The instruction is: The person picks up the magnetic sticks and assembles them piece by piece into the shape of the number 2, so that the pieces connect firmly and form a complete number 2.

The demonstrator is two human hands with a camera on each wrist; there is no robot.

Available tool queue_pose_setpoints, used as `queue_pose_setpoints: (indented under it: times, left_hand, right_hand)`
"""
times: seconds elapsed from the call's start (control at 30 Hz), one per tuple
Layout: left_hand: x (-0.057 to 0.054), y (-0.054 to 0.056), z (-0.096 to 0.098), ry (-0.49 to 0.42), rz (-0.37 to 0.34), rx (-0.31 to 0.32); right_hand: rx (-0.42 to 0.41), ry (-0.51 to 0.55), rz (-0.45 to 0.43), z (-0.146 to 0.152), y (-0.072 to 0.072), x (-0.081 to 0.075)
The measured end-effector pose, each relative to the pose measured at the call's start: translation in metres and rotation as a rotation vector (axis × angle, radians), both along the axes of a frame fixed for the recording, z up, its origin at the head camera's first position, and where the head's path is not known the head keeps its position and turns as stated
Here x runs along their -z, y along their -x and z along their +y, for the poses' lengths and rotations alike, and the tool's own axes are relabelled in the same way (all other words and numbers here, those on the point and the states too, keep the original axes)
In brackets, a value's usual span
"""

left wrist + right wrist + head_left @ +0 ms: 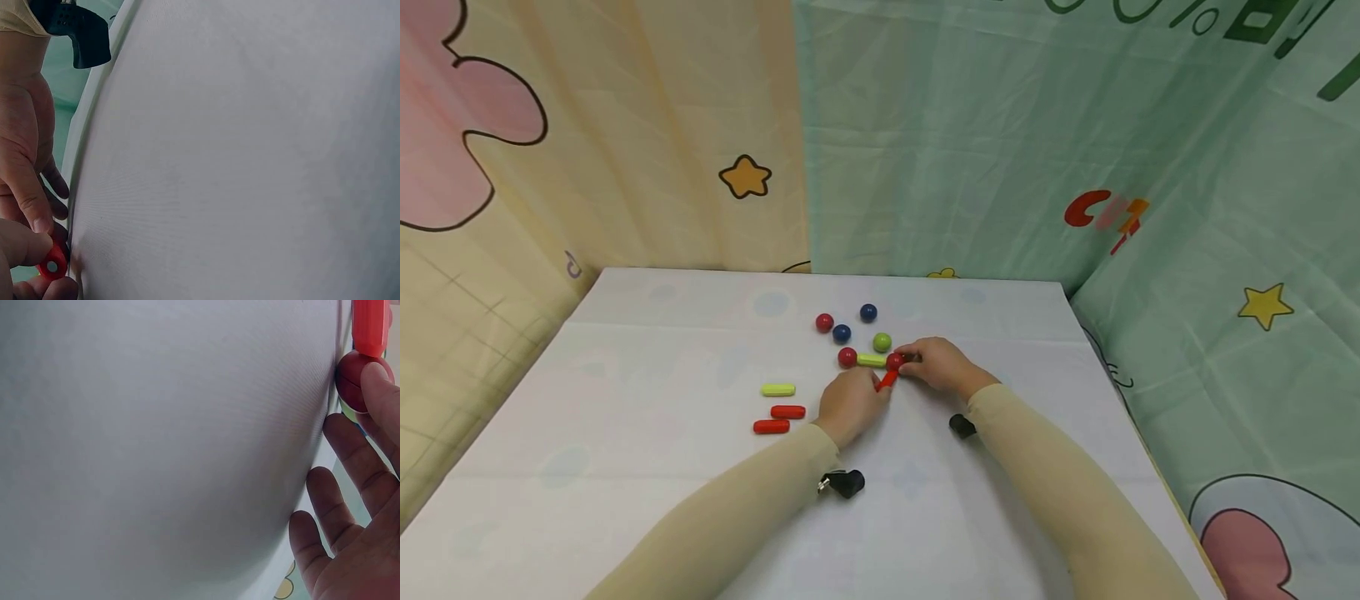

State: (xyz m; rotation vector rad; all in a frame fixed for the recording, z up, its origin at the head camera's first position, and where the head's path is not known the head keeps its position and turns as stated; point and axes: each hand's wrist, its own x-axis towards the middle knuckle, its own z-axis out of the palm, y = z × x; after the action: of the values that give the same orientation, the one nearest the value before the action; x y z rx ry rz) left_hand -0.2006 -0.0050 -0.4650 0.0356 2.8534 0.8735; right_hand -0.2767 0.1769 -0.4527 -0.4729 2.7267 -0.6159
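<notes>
My left hand [852, 405] pinches a short red rod [887, 379] between thumb and fingers. A pale metal disc shows in the rod's end [52, 266] in the left wrist view. My right hand [943, 367] holds a red ball [895, 362] between thumb and fingertips, its other fingers spread. In the right wrist view the rod [370, 328] meets the ball [352, 380]. From that ball a yellow-green rod [872, 360] runs left to a second red ball [847, 357], forming a row on the table.
Behind the row lie a green ball [882, 342], two blue balls [842, 334] and another red ball [824, 322]. To the left are a loose yellow-green rod [778, 390] and two red rods [787, 412]. A white cloth covers the table [625, 375]; printed curtains [925, 150] hang behind.
</notes>
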Motion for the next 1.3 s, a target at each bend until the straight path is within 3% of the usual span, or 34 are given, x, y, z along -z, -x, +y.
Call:
queue_pose_setpoints:
  times: [0.77, 1.3]
  left_hand:
    - [0.0036, -0.0024, 0.0036, -0.117, -0.012, 0.028]
    - [0.0025, -0.0012, 0.002, -0.071, -0.02, 0.094]
  right_hand:
    - [-0.004, -0.005, -0.023, 0.0, 0.0011, -0.0001]
    - [0.009, -0.007, -0.043, -0.0004, 0.0023, 0.0003]
